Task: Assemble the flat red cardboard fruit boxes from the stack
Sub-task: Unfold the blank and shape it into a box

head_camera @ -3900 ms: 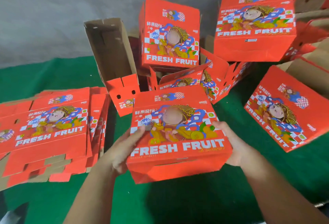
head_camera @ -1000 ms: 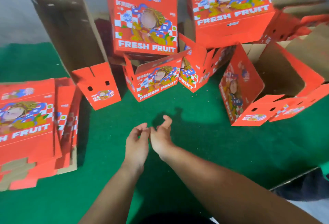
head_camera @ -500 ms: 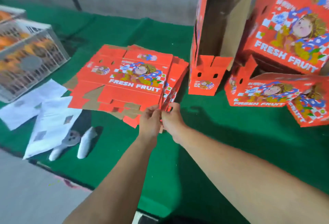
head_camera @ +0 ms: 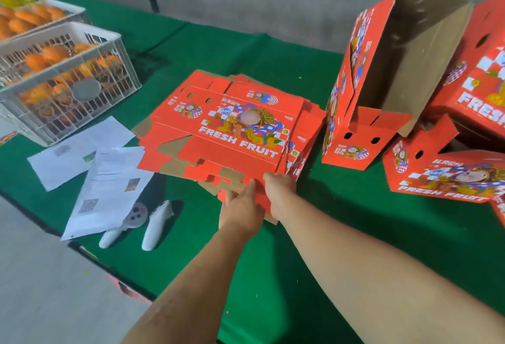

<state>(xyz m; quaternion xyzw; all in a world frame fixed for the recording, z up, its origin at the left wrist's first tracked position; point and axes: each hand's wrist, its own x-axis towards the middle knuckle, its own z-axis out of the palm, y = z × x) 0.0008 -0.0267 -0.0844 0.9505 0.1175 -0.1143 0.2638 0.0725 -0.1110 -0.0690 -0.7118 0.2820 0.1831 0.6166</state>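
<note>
A stack of flat red "FRESH FRUIT" box blanks (head_camera: 229, 127) lies on the green table. My left hand (head_camera: 240, 207) and my right hand (head_camera: 278, 193) sit side by side at the stack's near corner, fingers tucked under or around the flaps of the blanks there. How many blanks they hold is hidden. An opened, half-built box (head_camera: 382, 78) stands upright just right of the stack, its brown inside showing.
Assembled red boxes (head_camera: 448, 174) crowd the right side. White crates of oranges (head_camera: 68, 76) stand at the far left. Paper sheets (head_camera: 109, 179) and two white controllers (head_camera: 155, 223) lie near the table's left front edge. Bare green cloth (head_camera: 314, 248) lies under my arms.
The finished box left my hands and the view swung left to the flat stack. Both hands travelled to its near corner and now grip the flaps there.
</note>
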